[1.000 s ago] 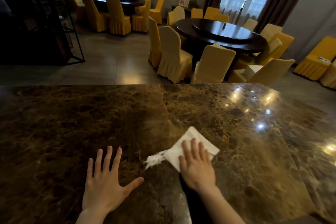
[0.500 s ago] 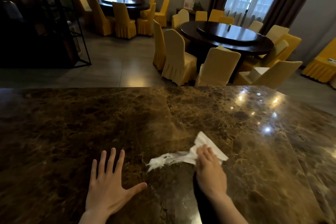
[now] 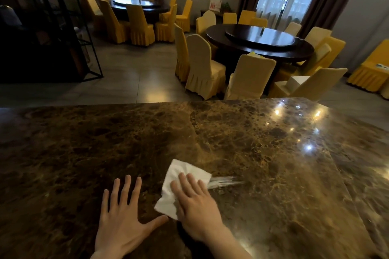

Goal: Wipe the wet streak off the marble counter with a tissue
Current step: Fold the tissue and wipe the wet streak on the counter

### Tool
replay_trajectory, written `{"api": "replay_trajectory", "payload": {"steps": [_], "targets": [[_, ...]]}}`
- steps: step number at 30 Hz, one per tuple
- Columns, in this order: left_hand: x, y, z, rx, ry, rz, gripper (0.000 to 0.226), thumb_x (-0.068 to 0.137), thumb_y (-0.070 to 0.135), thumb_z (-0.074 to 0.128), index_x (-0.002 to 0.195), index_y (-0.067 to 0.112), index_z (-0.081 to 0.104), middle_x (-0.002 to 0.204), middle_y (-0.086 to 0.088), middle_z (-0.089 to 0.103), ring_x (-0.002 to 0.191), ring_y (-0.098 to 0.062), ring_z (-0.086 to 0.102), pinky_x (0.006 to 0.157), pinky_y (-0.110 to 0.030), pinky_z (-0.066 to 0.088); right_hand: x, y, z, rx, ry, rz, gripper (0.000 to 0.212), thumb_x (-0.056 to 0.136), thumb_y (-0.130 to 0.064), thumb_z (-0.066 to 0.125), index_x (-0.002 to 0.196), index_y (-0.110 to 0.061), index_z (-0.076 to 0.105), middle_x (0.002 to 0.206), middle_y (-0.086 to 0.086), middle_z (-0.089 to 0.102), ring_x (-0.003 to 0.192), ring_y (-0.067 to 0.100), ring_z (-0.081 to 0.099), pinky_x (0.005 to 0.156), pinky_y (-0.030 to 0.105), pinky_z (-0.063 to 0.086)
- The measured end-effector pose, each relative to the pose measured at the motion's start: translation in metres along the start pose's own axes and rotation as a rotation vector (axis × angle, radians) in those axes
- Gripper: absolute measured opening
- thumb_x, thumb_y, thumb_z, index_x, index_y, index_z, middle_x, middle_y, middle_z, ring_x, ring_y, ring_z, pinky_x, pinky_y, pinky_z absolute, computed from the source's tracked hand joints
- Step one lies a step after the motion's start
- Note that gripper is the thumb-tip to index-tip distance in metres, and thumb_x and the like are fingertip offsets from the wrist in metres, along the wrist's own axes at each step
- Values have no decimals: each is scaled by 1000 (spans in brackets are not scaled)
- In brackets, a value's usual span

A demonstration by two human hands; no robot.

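Note:
A white tissue (image 3: 179, 183) lies flat on the brown marble counter (image 3: 263, 164) near its front edge. My right hand (image 3: 195, 206) presses down on the tissue with flat fingers, covering its lower right part. A pale wet streak (image 3: 224, 182) runs out to the right of the tissue. My left hand (image 3: 122, 218) rests palm down on the marble just left of the tissue, fingers spread, holding nothing.
Beyond the counter's far edge is a dining room. A dark round table (image 3: 259, 42) ringed with yellow-covered chairs (image 3: 202, 67) stands behind the counter, with a second set (image 3: 139, 6) further back. A black metal shelf frame (image 3: 69, 27) stands at the left.
My right hand has slid the tissue to the left across the counter. The white streak, earlier to the left of the tissue, now shows on its right. My left hand has stayed put.

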State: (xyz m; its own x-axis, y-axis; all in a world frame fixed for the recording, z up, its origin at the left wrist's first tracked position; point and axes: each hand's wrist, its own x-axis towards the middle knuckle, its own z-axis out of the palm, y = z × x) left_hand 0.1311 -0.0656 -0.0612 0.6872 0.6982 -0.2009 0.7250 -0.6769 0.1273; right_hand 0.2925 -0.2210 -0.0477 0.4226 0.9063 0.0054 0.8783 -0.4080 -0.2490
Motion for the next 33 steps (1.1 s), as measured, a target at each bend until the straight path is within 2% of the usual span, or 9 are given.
{"api": "replay_trajectory", "payload": {"steps": [5, 9, 11, 16, 21, 24, 27, 30, 33], "targets": [[0, 0, 3, -18, 3, -5, 138, 48, 118, 4, 152, 37, -36, 166, 6, -38, 151, -22, -41, 129, -53, -20, -27, 84, -20, -48, 67, 432, 58, 104, -52, 20, 158, -35, 8, 168, -1, -3, 154, 22, -7, 125, 41, 2], [-1, 1, 0, -29, -19, -11, 138, 47, 118, 3, 152, 37, -36, 166, 6, -37, 152, -22, -40, 129, -53, -19, -32, 95, -25, -38, 69, 603, 59, 105, -46, 18, 159, -29, 5, 168, 6, -5, 153, 27, -9, 125, 45, 1], [-2, 2, -3, -23, -28, -12, 139, 45, 117, -1, 151, 36, -38, 166, 5, -39, 153, -23, -38, 129, -54, -18, -22, 71, -21, -10, 72, 498, 58, 105, -43, 21, 159, -26, 7, 168, 9, -2, 153, 31, -7, 124, 45, -3], [-3, 7, -10, 21, -54, -27, 141, 37, 115, -14, 150, 35, -41, 163, 3, -41, 155, -25, -34, 131, -53, -15, -19, 14, 2, 78, -57, -81, 57, 102, -48, 25, 157, -38, 13, 167, -6, 0, 153, 21, -10, 121, 46, -11], [-3, 6, -10, -2, -69, -27, 140, 40, 118, -4, 150, 37, -39, 165, 5, -40, 153, -24, -37, 130, -53, -17, -40, 94, -27, 25, 135, 488, 56, 105, -46, 24, 158, -30, 17, 168, 2, 2, 154, 23, -2, 124, 40, 0], [-4, 6, -11, -2, -79, -26, 140, 41, 118, -3, 149, 37, -39, 165, 5, -39, 154, -24, -36, 130, -53, -17, -40, 102, -36, 14, 121, 629, 56, 107, -40, 21, 159, -23, 12, 168, 7, -1, 154, 27, -7, 125, 44, 2], [-4, 8, -14, 8, -93, -31, 141, 38, 117, -7, 149, 37, -40, 165, 4, -39, 154, -24, -35, 130, -53, -16, -30, 67, -23, 50, 121, 549, 58, 106, -40, 16, 160, -21, 4, 167, 7, -8, 153, 26, -14, 125, 43, -5], [-5, 10, -17, 26, -96, -28, 144, 35, 115, -14, 151, 34, -39, 167, 2, -36, 156, -25, -32, 131, -54, -14, -22, 26, -7, 54, 62, 224, 58, 105, -40, 25, 159, -24, 11, 166, 2, -6, 153, 27, -11, 122, 44, -11], [-5, 12, -19, 32, -95, -31, 146, 32, 114, -18, 151, 31, -39, 168, 1, -35, 157, -26, -31, 131, -53, -13, -21, 23, -4, 56, 9, 92, 58, 103, -45, 26, 158, -33, 14, 166, -5, -3, 153, 22, -9, 123, 45, -5]]}}
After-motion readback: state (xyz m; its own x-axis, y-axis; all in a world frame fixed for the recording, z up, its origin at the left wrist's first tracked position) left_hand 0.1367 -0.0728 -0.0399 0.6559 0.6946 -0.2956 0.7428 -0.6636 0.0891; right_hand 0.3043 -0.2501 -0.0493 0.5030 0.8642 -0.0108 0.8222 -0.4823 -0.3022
